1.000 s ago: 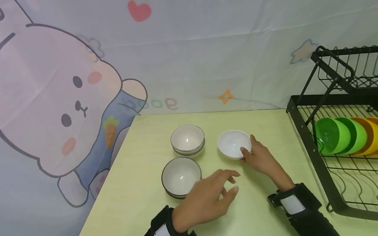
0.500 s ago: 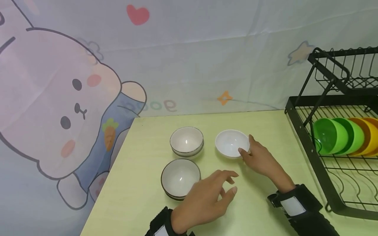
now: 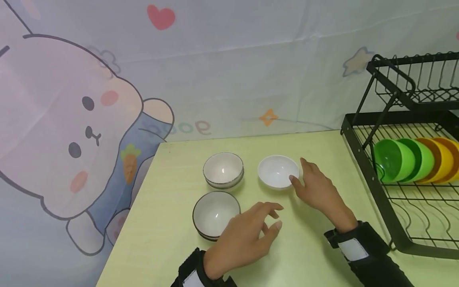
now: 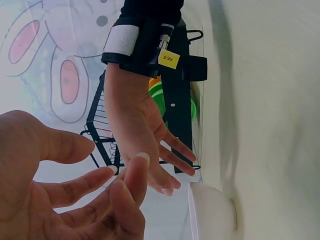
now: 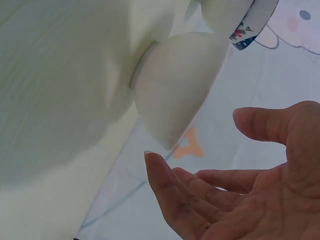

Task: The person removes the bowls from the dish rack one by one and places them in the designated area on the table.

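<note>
The right hand is open, its thumb and fingers spread, the thumb and a finger at the edge of a white bowl. The right-wrist view shows bare space between the palm and that bowl, with one fingertip just beside the rim. The left hand is relaxed, fingers loosely bent and thumb apart from them, palm turned toward the right hand.

The white bowl stands upright on the pale yellow bench, just to the left of the right hand and ahead of the left hand's fingers. Just left of the left hand is a near stack of dark-rimmed bowls; the hand covers part of its edge in the head view, and whether they touch cannot be told. Ahead of that, left of the white bowl, stands a far stack of bowls, also pale inside.

A black wristband with a white patch circles the right wrist. To the right of that hand is a black dish rack, holding green bowls and orange-yellow bowls on edge in its lower tier. Beyond both hands hangs a printed backdrop.
</note>
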`<state>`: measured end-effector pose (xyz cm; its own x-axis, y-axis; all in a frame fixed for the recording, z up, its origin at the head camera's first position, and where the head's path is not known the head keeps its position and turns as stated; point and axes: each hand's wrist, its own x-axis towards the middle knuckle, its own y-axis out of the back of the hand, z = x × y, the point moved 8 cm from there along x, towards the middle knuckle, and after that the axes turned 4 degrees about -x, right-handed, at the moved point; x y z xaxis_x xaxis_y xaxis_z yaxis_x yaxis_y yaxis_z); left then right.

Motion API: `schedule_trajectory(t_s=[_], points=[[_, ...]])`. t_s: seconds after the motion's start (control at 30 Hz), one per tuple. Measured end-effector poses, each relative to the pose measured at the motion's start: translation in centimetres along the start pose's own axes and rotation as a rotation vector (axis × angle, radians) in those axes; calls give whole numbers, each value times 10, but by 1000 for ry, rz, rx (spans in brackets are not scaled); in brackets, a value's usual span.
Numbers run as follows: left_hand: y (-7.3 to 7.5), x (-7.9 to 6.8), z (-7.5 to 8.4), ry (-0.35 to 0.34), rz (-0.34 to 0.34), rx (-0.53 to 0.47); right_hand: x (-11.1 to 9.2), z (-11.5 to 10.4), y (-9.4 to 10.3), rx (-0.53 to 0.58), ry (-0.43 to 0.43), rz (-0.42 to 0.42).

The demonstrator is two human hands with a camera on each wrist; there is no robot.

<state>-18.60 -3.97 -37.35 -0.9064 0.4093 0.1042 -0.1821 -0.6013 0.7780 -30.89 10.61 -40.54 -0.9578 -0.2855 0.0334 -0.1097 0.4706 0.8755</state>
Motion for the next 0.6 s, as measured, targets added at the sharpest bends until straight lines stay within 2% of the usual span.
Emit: schedule_trajectory(t_s=[0.4, 0.6], points=[[-2, 2, 5, -10, -22, -4, -9, 6, 30, -10, -26, 43], [-2, 1, 6, -21, -12, 1, -15, 6, 37, -6, -18, 78]])
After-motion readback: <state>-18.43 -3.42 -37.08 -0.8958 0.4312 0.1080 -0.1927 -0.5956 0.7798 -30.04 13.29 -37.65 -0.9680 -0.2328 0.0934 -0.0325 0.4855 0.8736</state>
